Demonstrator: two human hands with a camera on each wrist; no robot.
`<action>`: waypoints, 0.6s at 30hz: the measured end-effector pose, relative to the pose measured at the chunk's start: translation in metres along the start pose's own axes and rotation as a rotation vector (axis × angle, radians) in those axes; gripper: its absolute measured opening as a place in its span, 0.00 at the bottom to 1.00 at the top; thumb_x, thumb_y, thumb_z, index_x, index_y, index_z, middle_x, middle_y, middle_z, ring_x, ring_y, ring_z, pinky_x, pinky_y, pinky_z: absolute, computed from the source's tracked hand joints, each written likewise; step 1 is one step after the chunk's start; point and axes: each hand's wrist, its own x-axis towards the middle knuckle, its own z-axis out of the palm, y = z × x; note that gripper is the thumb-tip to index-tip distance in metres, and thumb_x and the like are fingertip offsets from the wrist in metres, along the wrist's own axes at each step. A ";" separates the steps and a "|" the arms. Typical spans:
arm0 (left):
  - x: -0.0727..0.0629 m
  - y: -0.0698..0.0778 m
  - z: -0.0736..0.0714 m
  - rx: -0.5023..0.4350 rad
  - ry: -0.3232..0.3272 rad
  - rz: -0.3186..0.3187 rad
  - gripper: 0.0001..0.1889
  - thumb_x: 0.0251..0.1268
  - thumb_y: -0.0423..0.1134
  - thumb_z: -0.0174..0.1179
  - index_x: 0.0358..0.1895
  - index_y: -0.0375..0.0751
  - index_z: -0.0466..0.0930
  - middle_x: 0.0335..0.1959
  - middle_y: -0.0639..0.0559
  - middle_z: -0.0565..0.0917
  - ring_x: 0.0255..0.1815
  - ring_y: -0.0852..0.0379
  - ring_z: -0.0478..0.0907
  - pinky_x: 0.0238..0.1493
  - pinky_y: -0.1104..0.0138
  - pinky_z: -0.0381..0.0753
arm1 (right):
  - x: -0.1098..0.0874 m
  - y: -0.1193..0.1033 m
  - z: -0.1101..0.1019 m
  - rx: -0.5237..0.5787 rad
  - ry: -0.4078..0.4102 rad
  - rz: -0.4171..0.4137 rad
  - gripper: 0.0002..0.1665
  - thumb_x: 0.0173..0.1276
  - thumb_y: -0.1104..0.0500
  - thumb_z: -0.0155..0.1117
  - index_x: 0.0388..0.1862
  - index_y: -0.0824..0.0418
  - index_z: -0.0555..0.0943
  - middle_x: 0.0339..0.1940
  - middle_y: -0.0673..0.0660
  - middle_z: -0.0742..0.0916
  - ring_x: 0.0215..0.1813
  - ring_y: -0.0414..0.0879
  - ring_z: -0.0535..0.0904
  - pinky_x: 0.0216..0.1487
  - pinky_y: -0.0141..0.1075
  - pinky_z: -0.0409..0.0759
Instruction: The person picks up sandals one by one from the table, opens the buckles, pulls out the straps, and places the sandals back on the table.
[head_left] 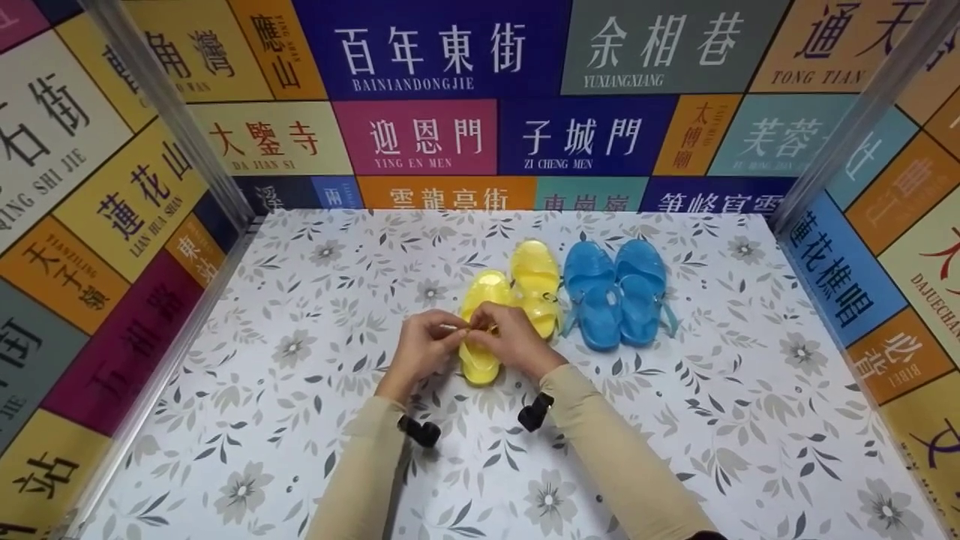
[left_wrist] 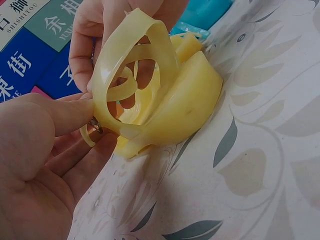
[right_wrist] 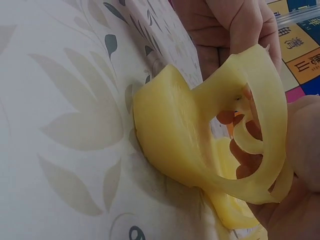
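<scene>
A yellow jelly sandal (head_left: 481, 369) lies on the patterned table sheet, toe toward the back wall, between my two hands. My left hand (head_left: 424, 349) pinches its ankle strap (left_wrist: 117, 45) between thumb and fingers, close to a small metal buckle (left_wrist: 95, 125). From the other side, my right hand (head_left: 517, 341) pinches the strap too, fingertips near those of the left. In the right wrist view the strap arches above the heel cup (right_wrist: 170, 125), and the right hand (right_wrist: 305, 140) covers part of it. Behind and right stands the other yellow sandal (head_left: 534, 262).
A pair of blue sandals, one on the left (head_left: 591, 262) and one on the right (head_left: 641, 262), stands right of the yellow ones, straps hanging at the sides. Colourful sign-printed walls (head_left: 435, 52) rise behind and on both sides of the floral sheet (head_left: 300, 435).
</scene>
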 end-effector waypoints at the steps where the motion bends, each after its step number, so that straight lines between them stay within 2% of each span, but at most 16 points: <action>1: 0.000 0.000 0.000 -0.003 -0.002 -0.001 0.05 0.65 0.28 0.71 0.42 0.37 0.92 0.44 0.43 0.90 0.44 0.47 0.91 0.45 0.64 0.89 | 0.000 0.000 0.001 0.000 0.002 0.003 0.06 0.71 0.60 0.73 0.43 0.58 0.84 0.42 0.53 0.90 0.47 0.46 0.86 0.52 0.40 0.86; 8: -0.001 -0.003 -0.001 -0.037 -0.012 0.007 0.05 0.65 0.27 0.71 0.42 0.36 0.92 0.43 0.43 0.91 0.43 0.47 0.91 0.44 0.65 0.89 | -0.001 0.001 0.001 0.006 -0.001 -0.020 0.04 0.73 0.61 0.70 0.42 0.60 0.86 0.40 0.52 0.90 0.44 0.45 0.84 0.49 0.40 0.85; 18: -0.001 -0.002 0.000 -0.052 0.023 0.005 0.05 0.63 0.26 0.72 0.41 0.33 0.91 0.43 0.38 0.90 0.42 0.42 0.91 0.41 0.66 0.89 | -0.001 0.004 -0.004 0.002 0.010 -0.027 0.02 0.72 0.65 0.69 0.41 0.61 0.87 0.38 0.52 0.90 0.42 0.44 0.84 0.47 0.39 0.85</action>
